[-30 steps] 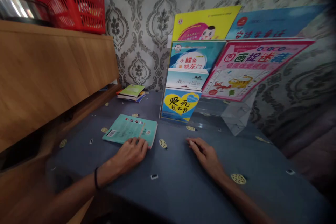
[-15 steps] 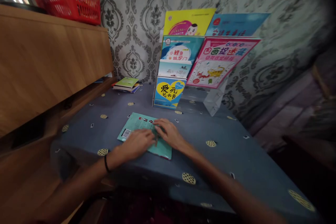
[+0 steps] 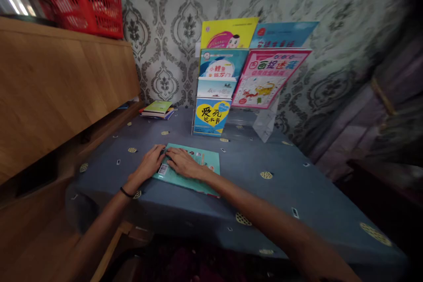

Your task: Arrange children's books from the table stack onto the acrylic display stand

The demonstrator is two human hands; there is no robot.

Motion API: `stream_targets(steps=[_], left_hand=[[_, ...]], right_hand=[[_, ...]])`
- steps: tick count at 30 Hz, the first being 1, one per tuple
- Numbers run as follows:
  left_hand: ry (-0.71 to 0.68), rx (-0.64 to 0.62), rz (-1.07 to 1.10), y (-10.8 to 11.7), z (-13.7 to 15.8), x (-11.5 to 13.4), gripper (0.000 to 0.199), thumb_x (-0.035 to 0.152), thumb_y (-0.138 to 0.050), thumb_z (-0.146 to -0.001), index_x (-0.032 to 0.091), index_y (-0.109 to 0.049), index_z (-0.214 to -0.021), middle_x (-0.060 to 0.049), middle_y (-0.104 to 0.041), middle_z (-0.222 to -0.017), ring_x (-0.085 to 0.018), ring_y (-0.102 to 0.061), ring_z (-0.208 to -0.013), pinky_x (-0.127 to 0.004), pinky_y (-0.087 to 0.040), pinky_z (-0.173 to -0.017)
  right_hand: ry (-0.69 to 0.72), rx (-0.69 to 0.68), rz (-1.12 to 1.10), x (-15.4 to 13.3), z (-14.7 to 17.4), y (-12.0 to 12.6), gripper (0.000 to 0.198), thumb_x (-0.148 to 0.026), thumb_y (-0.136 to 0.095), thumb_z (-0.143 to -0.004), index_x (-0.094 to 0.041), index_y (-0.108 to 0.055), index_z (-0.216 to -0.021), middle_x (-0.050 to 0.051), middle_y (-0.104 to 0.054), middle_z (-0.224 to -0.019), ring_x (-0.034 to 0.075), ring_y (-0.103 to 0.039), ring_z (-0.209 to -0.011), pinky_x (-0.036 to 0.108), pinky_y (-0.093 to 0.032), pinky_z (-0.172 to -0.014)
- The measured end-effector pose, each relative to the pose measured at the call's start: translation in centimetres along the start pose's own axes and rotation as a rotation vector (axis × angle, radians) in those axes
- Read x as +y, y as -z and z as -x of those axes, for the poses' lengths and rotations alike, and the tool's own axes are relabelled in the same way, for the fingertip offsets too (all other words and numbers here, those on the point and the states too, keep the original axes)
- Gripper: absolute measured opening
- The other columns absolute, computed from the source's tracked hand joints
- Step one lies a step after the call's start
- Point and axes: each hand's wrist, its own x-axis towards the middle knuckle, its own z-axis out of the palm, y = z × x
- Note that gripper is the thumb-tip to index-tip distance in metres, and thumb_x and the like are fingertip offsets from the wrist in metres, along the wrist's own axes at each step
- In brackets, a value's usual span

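A thin teal book [image 3: 207,175] lies flat on the table, its back cover with a barcode facing up. At the book's left edge rests my left hand [image 3: 151,161], fingers stretched out; a black band circles that wrist. My right hand [image 3: 183,163] lies across the left part of the cover, palm down, fingers extended toward the left hand. The fingertips of both hands are close together near the upper left corner. Part of the cover is hidden under my right hand and forearm.
Behind the book stands a clear display rack [image 3: 266,124] holding several colourful books, among them a pink one [image 3: 269,81]. A small stack of books [image 3: 157,109] lies at the back left. A wooden cabinet [image 3: 66,92] with a red basket [image 3: 99,4] borders the left side.
Both hands have slid left across the cover, from its middle to its left edge. The book appears turned slightly, and the camera view has shifted a little.
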Motion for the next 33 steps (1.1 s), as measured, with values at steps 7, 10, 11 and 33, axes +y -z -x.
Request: stream_targets(steps=[7, 10, 11, 33], left_hand=[[-0.070, 0.264, -0.296, 1.2, 7.3, 4.6, 0.019, 0.018, -0.046, -0.101, 0.017, -0.065, -0.101, -0.009, -0.071, -0.101, -0.024, -0.062, -0.090, -0.040, -0.050, -0.081], [-0.093, 0.328, -0.303, 1.0, 9.0, 5.9, 0.019, 0.015, -0.046, -0.101, 0.014, -0.065, -0.105, -0.008, -0.071, -0.097, -0.023, -0.060, -0.087, -0.038, -0.048, -0.077], [-0.096, 0.337, -0.287, 0.9, 9.3, 6.1, 0.020, 0.014, -0.046, -0.101, 0.014, -0.064, -0.107, -0.008, -0.072, -0.096, -0.023, -0.060, -0.088, -0.038, -0.048, -0.077], [0.008, 0.405, -0.220, 0.4, 10.3, 6.7, 0.020, 0.009, -0.049, -0.093, 0.013, -0.065, -0.105, -0.009, -0.072, -0.092, -0.022, -0.068, -0.089, -0.037, -0.055, -0.085]], right_hand=[[0.192, -0.034, -0.046, 1.4, 0.1, -0.7, 0.035, -0.027, -0.043, -0.105, -0.019, -0.061, -0.134, 0.012, -0.061, -0.141, 0.023, -0.047, -0.140, 0.051, -0.032, -0.119], [0.324, -0.023, -0.104, 1.4, 0.7, -0.8, 0.035, -0.030, -0.041, -0.106, -0.022, -0.063, -0.132, 0.010, -0.066, -0.136, 0.023, -0.050, -0.138, 0.052, -0.036, -0.116], [0.365, -0.028, -0.117, 1.4, 0.9, -0.8, 0.035, -0.031, -0.040, -0.106, -0.022, -0.063, -0.132, 0.010, -0.066, -0.135, 0.023, -0.050, -0.137, 0.053, -0.037, -0.115], [0.659, -0.116, -0.107, -0.7, 0.4, -1.3, 0.059, -0.014, -0.039, -0.101, -0.017, -0.025, -0.158, 0.013, -0.062, -0.141, 0.023, -0.056, -0.134, 0.054, -0.045, -0.113]])
